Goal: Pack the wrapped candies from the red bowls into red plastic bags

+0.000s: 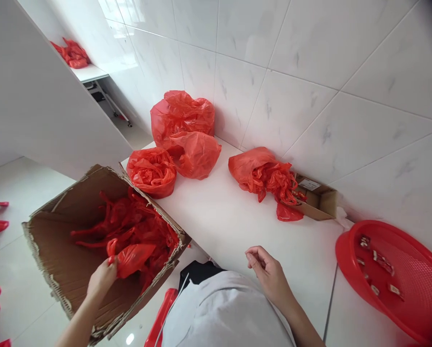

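Note:
My left hand point(103, 278) is closed on the gathered top of a knotted red plastic bag point(134, 259). That bag hangs inside the open cardboard box point(57, 255), over a heap of other red plastic bags point(129, 217). Above the white table point(216, 217), my right hand point(266, 270) has its fingers curled in, thumb close to the index finger, and nothing shows in it. Toward the wall from my right hand, a bunch of red plastic bags point(259, 171) lies against a small open carton point(315, 212).
Several bulky red bags point(182, 113) stand at the table's far left end. On the right is a red plastic basket point(360, 284) with several small wrapped packets in it. The tiled wall point(310, 53) bounds the table's back. A red stool point(161, 315) is by my legs.

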A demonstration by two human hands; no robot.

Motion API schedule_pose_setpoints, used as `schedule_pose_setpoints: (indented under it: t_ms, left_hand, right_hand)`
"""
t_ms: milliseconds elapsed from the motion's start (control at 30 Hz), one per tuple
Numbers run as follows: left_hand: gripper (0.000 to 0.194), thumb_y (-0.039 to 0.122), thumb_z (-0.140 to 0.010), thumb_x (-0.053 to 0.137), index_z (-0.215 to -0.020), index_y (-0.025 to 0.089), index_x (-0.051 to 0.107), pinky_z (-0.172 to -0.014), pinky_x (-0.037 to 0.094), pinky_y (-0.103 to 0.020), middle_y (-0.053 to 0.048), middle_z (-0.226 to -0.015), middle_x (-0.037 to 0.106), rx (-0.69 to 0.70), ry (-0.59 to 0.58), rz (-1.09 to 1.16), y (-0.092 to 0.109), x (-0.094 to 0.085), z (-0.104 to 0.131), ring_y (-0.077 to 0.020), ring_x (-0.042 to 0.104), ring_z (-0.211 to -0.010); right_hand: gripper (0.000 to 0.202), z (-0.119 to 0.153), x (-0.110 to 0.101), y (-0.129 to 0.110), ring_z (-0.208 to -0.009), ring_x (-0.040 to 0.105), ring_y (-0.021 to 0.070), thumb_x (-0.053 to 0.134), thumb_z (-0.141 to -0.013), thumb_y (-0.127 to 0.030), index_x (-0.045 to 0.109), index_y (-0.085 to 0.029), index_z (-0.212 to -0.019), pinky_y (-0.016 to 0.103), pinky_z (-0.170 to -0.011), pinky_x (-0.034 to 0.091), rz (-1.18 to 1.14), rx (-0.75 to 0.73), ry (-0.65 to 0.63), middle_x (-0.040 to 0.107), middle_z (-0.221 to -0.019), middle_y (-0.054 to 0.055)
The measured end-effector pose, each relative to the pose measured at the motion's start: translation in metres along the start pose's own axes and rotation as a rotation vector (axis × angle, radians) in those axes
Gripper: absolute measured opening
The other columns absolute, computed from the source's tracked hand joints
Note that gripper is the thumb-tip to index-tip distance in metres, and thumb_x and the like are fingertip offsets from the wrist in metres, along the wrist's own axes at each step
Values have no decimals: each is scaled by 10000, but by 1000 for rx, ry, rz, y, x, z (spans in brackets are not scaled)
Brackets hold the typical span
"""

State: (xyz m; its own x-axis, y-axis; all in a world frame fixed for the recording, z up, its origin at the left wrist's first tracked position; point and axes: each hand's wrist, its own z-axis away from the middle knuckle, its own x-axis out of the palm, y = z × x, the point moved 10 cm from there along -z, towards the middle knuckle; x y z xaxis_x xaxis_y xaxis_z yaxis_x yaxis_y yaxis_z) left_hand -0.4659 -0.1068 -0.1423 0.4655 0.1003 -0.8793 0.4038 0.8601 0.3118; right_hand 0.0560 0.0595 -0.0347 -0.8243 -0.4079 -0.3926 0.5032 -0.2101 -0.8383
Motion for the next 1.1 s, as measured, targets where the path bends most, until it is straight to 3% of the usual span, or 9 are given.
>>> schedule_pose_setpoints:
  t_ms: [133, 233, 333, 433, 533, 667, 833, 1000, 1100]
  left_hand:
    - [466, 439, -739, 458, -981, 74, 616, -709, 481, -529, -263, -849, 676, -173, -11, -56, -37, 4, 7, -480, 646, -876]
    - [476, 429, -784, 443, -1089, 94, 590, -804, 478, -498, -226, -991, 685, -118, -7, 9, -11, 6, 4, -423, 644, -955]
    - [458, 480, -830, 441, -1162, 188, 559, -862, 480, -406, -119, -1076, 681, 39, -4, 122, 57, 14, -1, -302, 651, -978]
    - [482, 536, -849, 435, -1216, 238, 526, -825, 497, -306, -50, -1103, 664, 269, -39, 284, 154, 30, 16, -211, 648, -957]
    - [475, 540, -793, 550, -1134, 210, 572, -767, 500, -295, -53, -996, 661, 528, -210, 559, 253, 57, 68, -209, 634, -893]
    - [404, 511, -784, 574, -1050, 208, 599, -751, 501, -298, -49, -947, 636, 647, -515, 641, 326, 108, 158, -198, 611, -858]
    - [380, 539, -796, 555, -1003, 232, 641, -750, 510, -315, -60, -946, 649, 687, -779, 496, 352, 151, 228, -199, 617, -819]
    - [418, 592, -773, 566, -988, 244, 653, -721, 514, -303, -57, -957, 654, 693, -740, 462, 369, 152, 214, -197, 619, -810]
    - [457, 630, -727, 593, -962, 244, 662, -732, 527, -315, -46, -926, 653, 663, -687, 507, 378, 149, 198, -204, 622, -804]
  right_hand:
    - [346, 1, -4, 11, -651, 504, 144, 453, -913, -547, 580, -225, -891, 251, -615, 391, 9, 25, 18, 565, -734, -6]
    - [360, 1, -4, 18, -621, 497, 142, 454, -907, -553, 587, -218, -898, 254, -604, 397, 12, 32, 33, 568, -721, -4]
    - [351, -1, -6, 18, -619, 516, 144, 466, -905, -536, 602, -213, -890, 256, -604, 413, 0, 8, 56, 581, -710, 0]
    - [338, -4, -14, 17, -604, 520, 138, 454, -914, -512, 608, -213, -882, 251, -590, 411, -10, -13, 84, 597, -699, -4]
    - [363, -9, -31, 29, -542, 501, 135, 393, -936, -497, 620, -214, -940, 252, -565, 402, -19, 9, 119, 577, -606, -27]
    - [403, -18, -75, 68, -586, 552, 153, 330, -947, -448, 617, -207, -1095, 281, -625, 453, -36, 65, 291, 618, -650, -13]
    - [352, -46, -124, 98, -780, 623, 175, 429, -896, -363, 607, -211, -1159, 352, -774, 497, 87, 94, 434, 654, -1063, 69]
    - [318, -103, -167, 52, -1200, 509, 260, 482, -892, -268, 644, -246, -1165, 422, -949, 452, 289, -70, 541, 455, -1396, 103]
    - [303, -145, -189, 37, -1304, 408, 319, 512, -887, -223, 665, -231, -1149, 477, -1009, 400, 364, -31, 583, 339, -1505, 93]
